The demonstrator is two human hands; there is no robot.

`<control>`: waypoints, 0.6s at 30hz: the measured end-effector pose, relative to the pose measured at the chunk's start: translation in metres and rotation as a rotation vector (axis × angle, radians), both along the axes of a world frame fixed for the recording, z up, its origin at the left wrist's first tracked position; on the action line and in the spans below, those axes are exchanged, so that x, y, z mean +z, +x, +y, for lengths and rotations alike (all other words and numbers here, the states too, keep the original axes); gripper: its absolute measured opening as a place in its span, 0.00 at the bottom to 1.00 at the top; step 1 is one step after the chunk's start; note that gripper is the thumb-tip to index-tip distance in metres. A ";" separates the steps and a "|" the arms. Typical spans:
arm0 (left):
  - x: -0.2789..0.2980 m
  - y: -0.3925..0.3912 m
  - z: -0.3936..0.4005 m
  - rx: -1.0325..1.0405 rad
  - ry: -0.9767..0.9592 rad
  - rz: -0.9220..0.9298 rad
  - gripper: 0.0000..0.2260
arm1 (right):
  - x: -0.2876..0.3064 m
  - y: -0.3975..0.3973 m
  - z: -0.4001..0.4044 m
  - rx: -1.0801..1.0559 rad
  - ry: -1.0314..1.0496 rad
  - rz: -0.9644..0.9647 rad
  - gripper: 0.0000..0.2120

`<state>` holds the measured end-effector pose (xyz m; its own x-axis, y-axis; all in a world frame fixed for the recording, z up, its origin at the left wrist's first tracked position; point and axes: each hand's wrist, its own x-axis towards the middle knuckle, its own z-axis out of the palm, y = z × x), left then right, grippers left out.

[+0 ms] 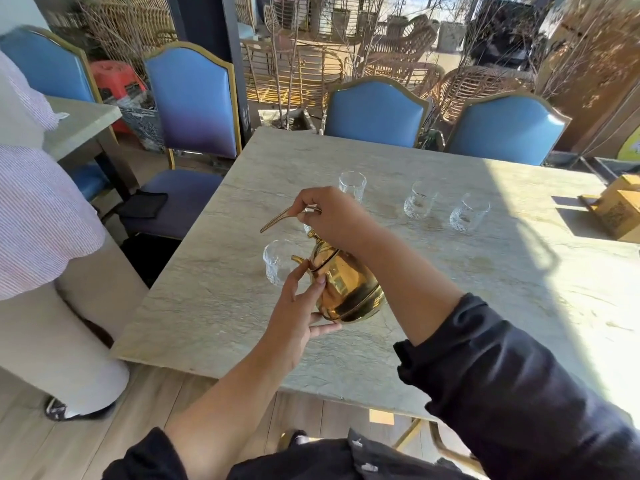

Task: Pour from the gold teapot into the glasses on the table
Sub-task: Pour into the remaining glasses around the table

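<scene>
The gold teapot (346, 285) is lifted off the stone table (467, 271) and tilted to the left, its short spout over a clear glass (277, 261) near the table's left edge. My right hand (332, 216) grips its thin gold handle from above. My left hand (298, 306) steadies the pot's belly and underside with spread fingers. Three more glasses stand further back: a tall one (352, 185), a short one (419, 199) and another short one (469, 212). No stream of liquid is visible.
A person in a striped shirt (38, 216) stands close to the table's left side. Blue chairs (194, 109) ring the table. A wooden box (620, 213) sits at the right edge. A dark cloth lies on a chair seat (143, 206).
</scene>
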<state>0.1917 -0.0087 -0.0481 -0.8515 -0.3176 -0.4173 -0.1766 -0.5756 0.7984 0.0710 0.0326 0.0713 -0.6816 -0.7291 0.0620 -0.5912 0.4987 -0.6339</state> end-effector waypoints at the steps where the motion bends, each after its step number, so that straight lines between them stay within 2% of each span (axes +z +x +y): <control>1: 0.000 0.001 0.000 -0.002 -0.006 0.001 0.22 | 0.000 0.000 0.000 0.002 -0.004 -0.001 0.08; 5: 0.001 0.004 0.000 -0.004 -0.012 -0.003 0.18 | -0.001 0.002 -0.001 0.015 -0.011 -0.009 0.08; 18: 0.003 0.009 -0.001 -0.006 -0.006 0.010 0.19 | 0.004 0.009 -0.004 0.011 0.015 0.014 0.08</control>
